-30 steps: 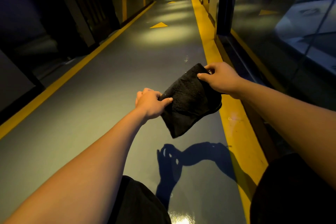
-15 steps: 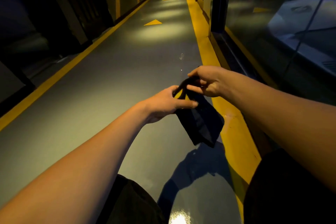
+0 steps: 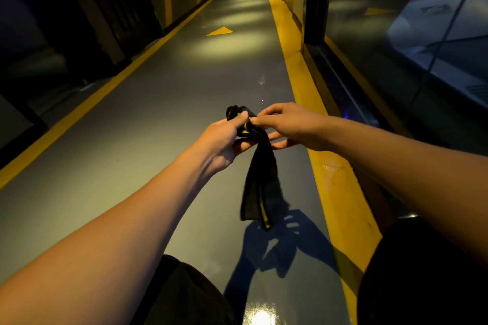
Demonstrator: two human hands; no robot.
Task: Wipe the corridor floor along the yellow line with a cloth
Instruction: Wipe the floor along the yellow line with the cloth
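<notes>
While both arms reach out over the grey corridor floor [image 3: 148, 119], the left hand [image 3: 224, 137] grips the bunched top of the black cloth [image 3: 257, 179], fingers and thumb curled round it; the right hand [image 3: 287, 126] pinches the same bunch from the other side; the cloth hangs in the air, just left of the yellow line [image 3: 338, 187], its shadow on the floor beneath.

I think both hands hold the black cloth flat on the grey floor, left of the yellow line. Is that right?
Not quite. In the head view the left hand and right hand hold the black cloth in the air, hanging above the grey floor, left of the yellow line.
</notes>
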